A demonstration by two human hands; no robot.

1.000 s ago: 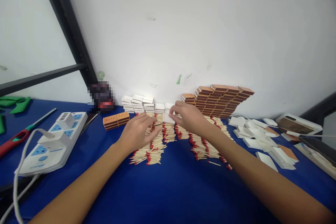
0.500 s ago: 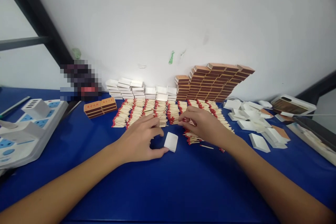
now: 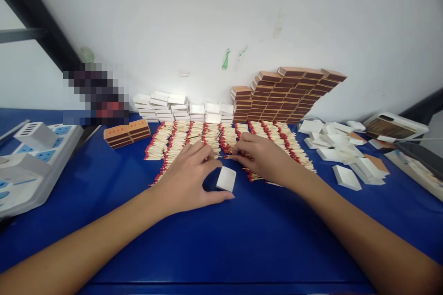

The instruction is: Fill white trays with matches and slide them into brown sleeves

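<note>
My left hand [image 3: 188,177] grips a small white matchbox tray [image 3: 226,179] between thumb and fingers, tilted up just above the blue table [image 3: 242,235]. My right hand [image 3: 263,156] rests on the spread of red-tipped matches [image 3: 207,140], its fingertips pinched on a few of them just right of the tray. The matches lie in rows from left of my hands to the right, partly hidden under both hands.
Stacked white trays [image 3: 180,108] and a stepped stack of brown matchbox sleeves [image 3: 287,97] stand against the wall. Two orange matchboxes [image 3: 127,132] lie left of the matches. A power strip with chargers [image 3: 31,156] is at far left. Loose white trays [image 3: 342,156] and a phone [image 3: 394,126] lie right.
My left hand has drawn the white tray from the back row toward me and now lifts it on edge. My right hand came down onto the matches and pinches some.
</note>
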